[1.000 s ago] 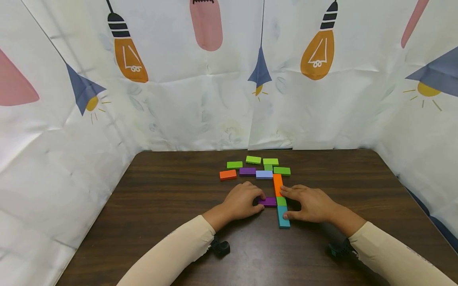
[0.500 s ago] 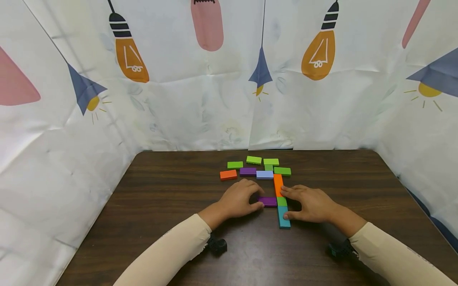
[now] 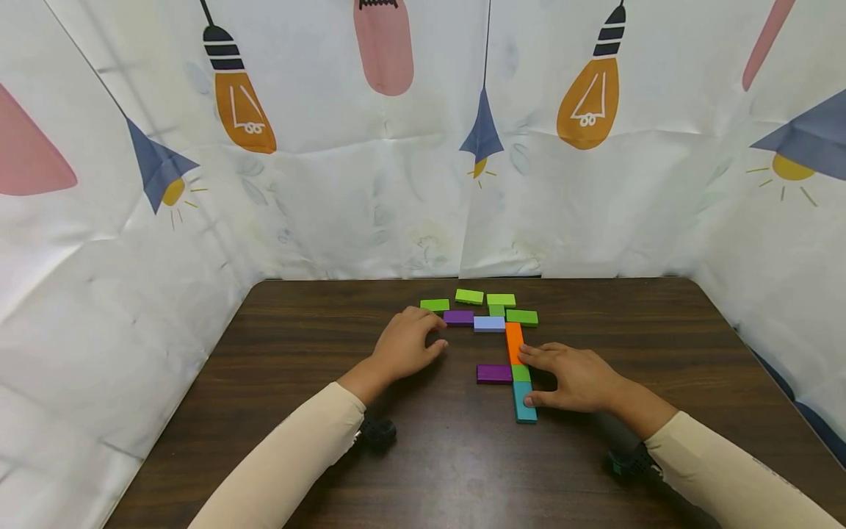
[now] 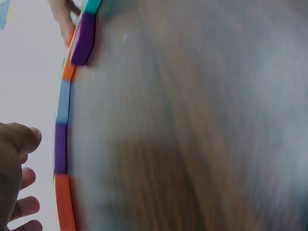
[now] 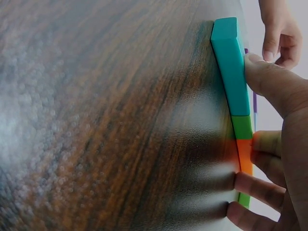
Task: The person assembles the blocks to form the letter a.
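Head view: my right fingers (image 3: 538, 358) lie nearly straight over the orange block (image 3: 513, 339) and teal block (image 3: 524, 410), the small green block (image 3: 521, 373) between; a light touch should hold that column true. My left fingers (image 3: 428, 319) are parted, gripping nothing, above the desk (image 3: 297, 323).

Left wrist: the red block (image 4: 65, 202) lies near them; I'd pinch it without nudging the neighbouring purple block (image 4: 60, 149).

Right wrist: my thumb meets the teal edge.

Head high, wrists near
Head faces forward-down; wrist views skim the desk (image 3: 449, 470), seemingly sharing the orange block (image 5: 244, 153).
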`<state>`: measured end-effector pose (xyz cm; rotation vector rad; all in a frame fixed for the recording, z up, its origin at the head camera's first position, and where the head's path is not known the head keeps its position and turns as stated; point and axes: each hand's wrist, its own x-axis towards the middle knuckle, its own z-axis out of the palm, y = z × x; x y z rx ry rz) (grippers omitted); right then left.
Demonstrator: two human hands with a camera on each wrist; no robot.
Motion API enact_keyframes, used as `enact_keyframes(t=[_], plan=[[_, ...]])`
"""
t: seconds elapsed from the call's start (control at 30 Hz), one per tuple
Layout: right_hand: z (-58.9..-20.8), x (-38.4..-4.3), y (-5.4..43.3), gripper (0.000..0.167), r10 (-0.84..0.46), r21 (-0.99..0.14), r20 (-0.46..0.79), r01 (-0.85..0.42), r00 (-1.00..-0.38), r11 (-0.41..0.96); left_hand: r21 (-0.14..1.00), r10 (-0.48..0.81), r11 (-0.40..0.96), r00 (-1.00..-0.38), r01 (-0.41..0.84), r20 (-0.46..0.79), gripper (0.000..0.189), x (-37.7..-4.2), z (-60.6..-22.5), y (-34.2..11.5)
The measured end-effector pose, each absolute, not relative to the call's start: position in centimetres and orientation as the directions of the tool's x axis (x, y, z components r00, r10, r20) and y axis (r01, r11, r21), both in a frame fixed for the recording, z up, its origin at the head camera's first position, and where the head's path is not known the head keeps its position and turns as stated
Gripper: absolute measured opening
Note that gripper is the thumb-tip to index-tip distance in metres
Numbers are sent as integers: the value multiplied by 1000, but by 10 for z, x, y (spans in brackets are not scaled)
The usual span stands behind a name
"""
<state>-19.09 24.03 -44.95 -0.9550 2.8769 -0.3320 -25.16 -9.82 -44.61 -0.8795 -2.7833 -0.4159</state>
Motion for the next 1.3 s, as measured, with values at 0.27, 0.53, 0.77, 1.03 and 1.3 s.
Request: enact_keyframes(t=[0.27,0.53,0.77,1.03,1.3], plan=[[-449,-190,240,88,-600,-235,-18,-580,-800,780,202,436,859,-880,470,191,36,-262,-450,-120],[-449,-190,240,88,-598,-238,-21,-576,-802,782,210,420,871,-895,444,150,29,-264,-452,-127],[-449,-191,240,90,-596,-237,-27,-575,-802,783,204,434,865,-887,459,157,22,-266,-452,-130],[-447,-191,240,87,-595,-236,-27,-574,-803,784,198,452,855,-876,479,170,16,-269,-449,-129],[-447,-190,240,88,-600,-241,-25,-578,-799,780,198,442,859,-879,472,177,16,-274,-452,-130]])
